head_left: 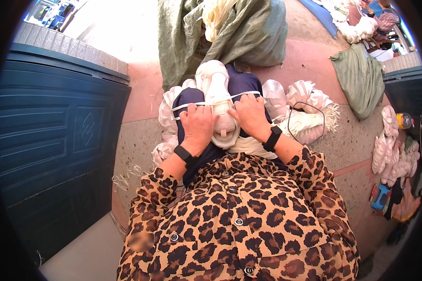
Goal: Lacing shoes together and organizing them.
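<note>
A pale pink-and-white sneaker (213, 77) rests between my knees, its toe pointing away from me and its heel near my lap. A flat white shoelace (188, 106) runs crosswise over the shoe and both thighs, drawn fairly straight. My left hand (199, 125) is closed on the lace at the left side of the shoe opening. On the other side, my right hand (252, 116) grips the lace with its fingers curled, the thumb reaching toward the shoe. The fingertips are partly hidden by the hands, so the exact pinch does not show.
Bundled pale shoes (309, 93) and white laces (305, 124) lie right of my legs, beside a dark wire loop. A large green sack (262, 33) stands ahead. Dark blue door panels (56, 122) flank the left. Another person (384, 21) sits far right.
</note>
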A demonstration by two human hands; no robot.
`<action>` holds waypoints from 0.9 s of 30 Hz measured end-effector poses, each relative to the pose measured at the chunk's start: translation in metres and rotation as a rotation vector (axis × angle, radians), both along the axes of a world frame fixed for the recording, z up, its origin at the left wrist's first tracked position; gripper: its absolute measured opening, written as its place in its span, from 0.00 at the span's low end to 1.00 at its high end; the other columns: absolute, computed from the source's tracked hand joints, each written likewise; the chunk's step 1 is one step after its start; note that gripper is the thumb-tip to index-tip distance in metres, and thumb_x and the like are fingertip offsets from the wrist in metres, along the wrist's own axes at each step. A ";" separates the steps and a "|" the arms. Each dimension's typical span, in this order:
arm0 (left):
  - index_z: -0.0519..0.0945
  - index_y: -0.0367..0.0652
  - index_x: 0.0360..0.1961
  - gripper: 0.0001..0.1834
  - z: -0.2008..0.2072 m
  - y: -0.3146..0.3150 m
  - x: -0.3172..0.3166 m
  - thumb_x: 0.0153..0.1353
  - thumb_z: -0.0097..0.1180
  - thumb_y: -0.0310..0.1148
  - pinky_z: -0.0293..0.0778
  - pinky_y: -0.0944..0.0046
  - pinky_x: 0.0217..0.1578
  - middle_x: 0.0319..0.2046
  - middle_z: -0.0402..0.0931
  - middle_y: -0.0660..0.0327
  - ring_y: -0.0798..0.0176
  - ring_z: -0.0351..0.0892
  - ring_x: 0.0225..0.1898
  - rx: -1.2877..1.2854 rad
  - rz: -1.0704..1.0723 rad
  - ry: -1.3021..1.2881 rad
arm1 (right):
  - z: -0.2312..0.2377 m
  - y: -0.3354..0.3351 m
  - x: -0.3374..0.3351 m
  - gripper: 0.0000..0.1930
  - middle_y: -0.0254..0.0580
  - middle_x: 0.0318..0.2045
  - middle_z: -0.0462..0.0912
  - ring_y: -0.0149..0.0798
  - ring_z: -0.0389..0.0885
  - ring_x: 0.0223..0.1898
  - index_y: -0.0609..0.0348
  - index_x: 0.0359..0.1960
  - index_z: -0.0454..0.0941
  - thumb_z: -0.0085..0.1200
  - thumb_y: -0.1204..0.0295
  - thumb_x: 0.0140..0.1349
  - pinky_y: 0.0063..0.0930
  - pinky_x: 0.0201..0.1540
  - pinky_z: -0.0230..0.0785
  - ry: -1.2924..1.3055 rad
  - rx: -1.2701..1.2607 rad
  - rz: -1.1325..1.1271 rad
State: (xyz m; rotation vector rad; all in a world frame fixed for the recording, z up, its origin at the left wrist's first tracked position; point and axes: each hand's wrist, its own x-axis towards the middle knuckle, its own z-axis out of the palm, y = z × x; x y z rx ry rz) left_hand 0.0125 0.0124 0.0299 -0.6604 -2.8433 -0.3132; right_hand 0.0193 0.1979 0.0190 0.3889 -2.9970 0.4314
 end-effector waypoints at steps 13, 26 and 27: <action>0.78 0.46 0.23 0.03 0.022 0.014 -0.012 0.45 0.54 0.27 0.61 0.57 0.37 0.32 0.72 0.63 0.59 0.68 0.40 -0.337 -0.145 -0.037 | -0.015 0.003 -0.002 0.03 0.45 0.24 0.76 0.47 0.74 0.32 0.59 0.28 0.74 0.49 0.75 0.52 0.39 0.36 0.65 0.025 -0.406 0.003; 0.74 0.35 0.42 0.11 0.060 0.002 -0.045 0.59 0.54 0.28 0.72 0.64 0.31 0.25 0.77 0.56 0.61 0.77 0.26 0.595 -0.098 -0.597 | 0.002 -0.004 -0.018 0.04 0.40 0.25 0.76 0.41 0.74 0.34 0.59 0.25 0.76 0.51 0.76 0.46 0.32 0.37 0.66 -0.027 0.147 0.287; 0.75 0.35 0.41 0.10 0.049 0.004 -0.040 0.58 0.53 0.28 0.72 0.62 0.31 0.25 0.76 0.53 0.58 0.77 0.27 0.540 -0.130 -0.533 | 0.002 -0.004 -0.019 0.04 0.40 0.26 0.75 0.41 0.74 0.35 0.58 0.24 0.76 0.51 0.76 0.46 0.32 0.37 0.65 0.019 0.127 0.267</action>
